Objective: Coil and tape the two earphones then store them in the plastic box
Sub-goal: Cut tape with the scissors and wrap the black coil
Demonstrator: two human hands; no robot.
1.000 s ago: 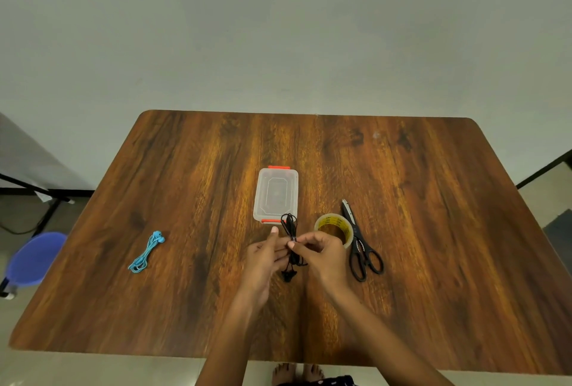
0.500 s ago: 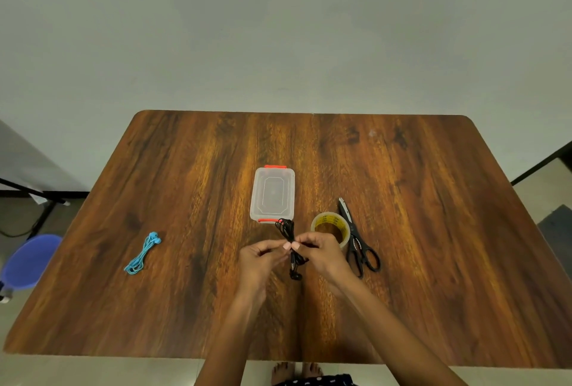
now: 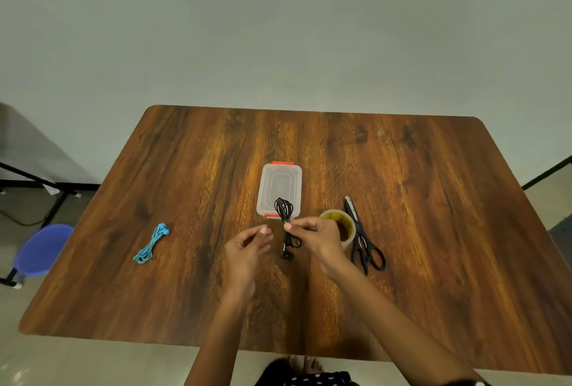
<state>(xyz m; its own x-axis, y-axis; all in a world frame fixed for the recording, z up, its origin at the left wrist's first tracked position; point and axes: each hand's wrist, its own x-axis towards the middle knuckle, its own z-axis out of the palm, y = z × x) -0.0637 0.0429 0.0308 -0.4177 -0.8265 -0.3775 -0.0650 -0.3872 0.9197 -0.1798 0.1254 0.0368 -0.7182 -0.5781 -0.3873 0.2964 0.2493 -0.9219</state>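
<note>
The bench carries a shut plastic box, seemingly empty. Beside it lie scissors and a tape roll. My left hand has just let go, fingers loosely curled on nothing; my right hand alone pinches the coiled black earphones above the bench near the box. They look ready to store. The blue earphones lie bundled far left.

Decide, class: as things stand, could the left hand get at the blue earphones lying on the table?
Probably yes. The left hand holds nothing, fingers loosely curled, and the blue earphones lie on its own side with only bare table between. The right hand alone pinches the black earphones.
</note>
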